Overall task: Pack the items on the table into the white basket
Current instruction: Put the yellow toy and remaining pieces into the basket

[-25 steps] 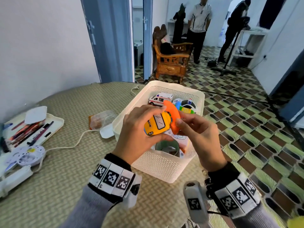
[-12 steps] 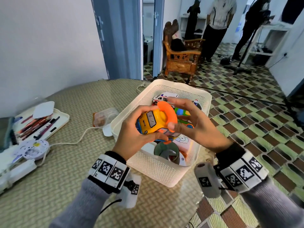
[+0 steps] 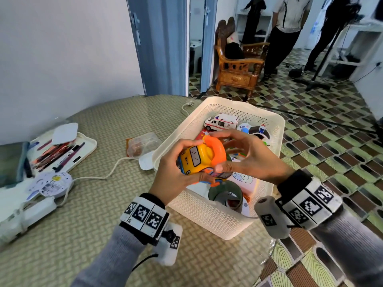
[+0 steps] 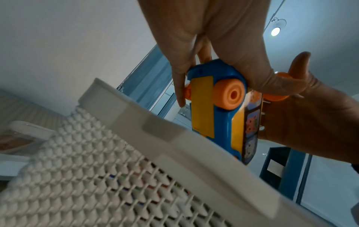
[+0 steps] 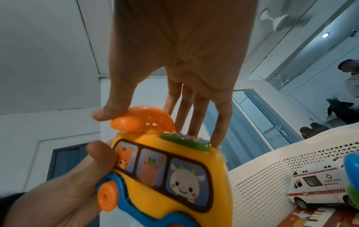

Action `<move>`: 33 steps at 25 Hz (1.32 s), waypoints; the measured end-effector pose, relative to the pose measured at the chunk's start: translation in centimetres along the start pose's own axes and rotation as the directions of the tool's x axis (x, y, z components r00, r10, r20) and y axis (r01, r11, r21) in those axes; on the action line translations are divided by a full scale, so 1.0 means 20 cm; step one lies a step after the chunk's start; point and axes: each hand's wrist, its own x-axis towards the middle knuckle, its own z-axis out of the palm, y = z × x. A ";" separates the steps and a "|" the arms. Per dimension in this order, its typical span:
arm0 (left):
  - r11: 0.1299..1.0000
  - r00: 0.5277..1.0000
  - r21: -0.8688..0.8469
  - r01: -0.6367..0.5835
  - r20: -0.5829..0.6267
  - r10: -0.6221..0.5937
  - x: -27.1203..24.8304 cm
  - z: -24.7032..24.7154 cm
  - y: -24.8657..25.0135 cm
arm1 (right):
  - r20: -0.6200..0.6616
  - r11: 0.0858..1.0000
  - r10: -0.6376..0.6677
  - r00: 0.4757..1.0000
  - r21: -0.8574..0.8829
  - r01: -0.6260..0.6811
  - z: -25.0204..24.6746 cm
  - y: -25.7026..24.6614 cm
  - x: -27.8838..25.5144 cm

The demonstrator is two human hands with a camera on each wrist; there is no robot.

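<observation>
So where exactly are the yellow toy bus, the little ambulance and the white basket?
yellow toy bus (image 5: pixel 170 173), right wrist view, on its side with the animal windows.
ambulance (image 3: pixel 222 121), head view, on its white side panel.
white basket (image 3: pixel 209 212), head view, on its near perforated wall.

Bright, even daylight in the head view, soft shadows only; strong wide-angle bending of door frames and floor tiles toward the edges; slightly smeared detail on distant figures. Dimmer and bluish from both wrists; backlit left hand (image 4: pixel 213 38) and right hand (image 5: pixel 180 46), palms shaded; glare from a ceiling lamp (image 4: pixel 276 31); blurred near basket rim (image 4: pixel 155 127); soft, curved corners.
</observation>
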 end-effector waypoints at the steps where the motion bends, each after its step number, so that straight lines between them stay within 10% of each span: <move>1: 1.000 1.000 -0.016 0.009 0.000 -0.009 0.00 -0.01 -0.02 | 0.047 0.999 -0.004 0.999 -0.034 0.006 -0.02 0.01 0.02; 9: 0.991 0.996 -0.113 0.076 -0.040 -0.080 0.06 0.00 -0.12 | 0.329 0.944 -0.007 0.944 -0.309 0.115 -0.15 0.10 0.19; 13: 0.960 0.980 0.230 0.158 -0.158 -0.124 0.13 -0.03 -0.26 | 0.326 0.872 -0.019 0.945 -0.457 0.175 -0.25 0.14 0.34; 19: 0.447 0.886 0.765 0.463 -0.392 -0.248 0.18 -0.06 -0.43 | 0.028 0.853 -0.022 0.999 -0.520 0.033 -0.47 0.37 0.68; 33: 0.470 0.848 0.711 0.522 -0.493 -0.197 0.17 -0.04 -0.36 | 0.092 0.756 0.237 0.967 -0.643 -0.124 -0.38 0.94 0.93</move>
